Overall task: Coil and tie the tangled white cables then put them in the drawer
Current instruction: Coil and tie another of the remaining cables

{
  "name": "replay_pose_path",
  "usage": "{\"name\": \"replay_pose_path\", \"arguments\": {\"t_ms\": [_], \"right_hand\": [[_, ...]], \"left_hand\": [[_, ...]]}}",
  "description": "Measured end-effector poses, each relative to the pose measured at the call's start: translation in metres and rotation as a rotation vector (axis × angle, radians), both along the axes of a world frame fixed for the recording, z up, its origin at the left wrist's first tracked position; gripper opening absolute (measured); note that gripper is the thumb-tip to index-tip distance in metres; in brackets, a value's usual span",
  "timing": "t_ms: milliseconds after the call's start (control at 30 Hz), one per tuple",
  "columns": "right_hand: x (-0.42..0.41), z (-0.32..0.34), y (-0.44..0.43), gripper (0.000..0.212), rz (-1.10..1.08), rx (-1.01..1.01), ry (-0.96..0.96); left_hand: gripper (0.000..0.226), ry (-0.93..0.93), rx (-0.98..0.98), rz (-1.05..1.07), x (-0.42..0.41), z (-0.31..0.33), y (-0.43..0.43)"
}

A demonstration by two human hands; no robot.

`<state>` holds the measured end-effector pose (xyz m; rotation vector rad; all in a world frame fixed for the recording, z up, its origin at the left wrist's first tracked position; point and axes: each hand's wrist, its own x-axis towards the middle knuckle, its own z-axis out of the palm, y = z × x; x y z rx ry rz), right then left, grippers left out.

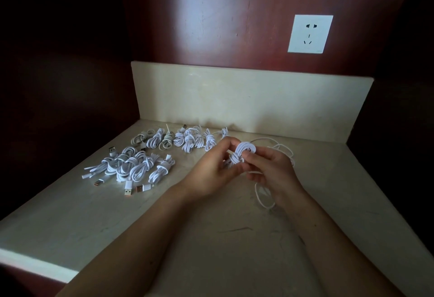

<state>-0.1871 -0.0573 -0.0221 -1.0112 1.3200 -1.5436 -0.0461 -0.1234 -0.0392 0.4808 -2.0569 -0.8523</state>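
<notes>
As bundles (pixel 138 167) lie nearby, left hand (pixel 211 170) and right hand (pixel 270 170) pinch a coil (pixel 245 150).

Coiled cable (pixel 246 149): lower part hidden behind left hand (pixel 211 172) and right hand (pixel 270 170).
Loose cable (pixel 258 199): partly under right hand.
Left side panel (pixel 58 73): detail lost in darkness.

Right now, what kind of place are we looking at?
Probably a built-in counter nook, home or hotel: pale stone countertop and backsplash, dark red wood panelling, a white wall socket. The left hand and right hand hold a coiled cable.
</notes>
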Motion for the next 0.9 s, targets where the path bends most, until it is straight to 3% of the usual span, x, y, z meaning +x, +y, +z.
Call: {"name": "replay_pose_path", "arguments": {"t_ms": [233,367,567,900], "right_hand": [[0.0,0.002,-0.003,0.007,-0.056,0.002,0.026],[0.0,0.007,-0.004,0.023,0.02,-0.011,-0.095],[0.003,0.002,-0.001,0.022,0.087,-0.059,0.127],[-0.004,0.0,-0.005,0.021,0.105,0.006,-0.051]], "left_hand": [[0.02,-0.002,0.012,-0.012,0.0,0.002,0.0],[0.018,0.06,0.127,-0.005,-0.003,0.004,0.001],[0.014,0.116,0.258,-0.071,-0.002,0.009,0.003],[0.023,0.064,0.409,-0.155,-0.003,0.01,0.004]]}}
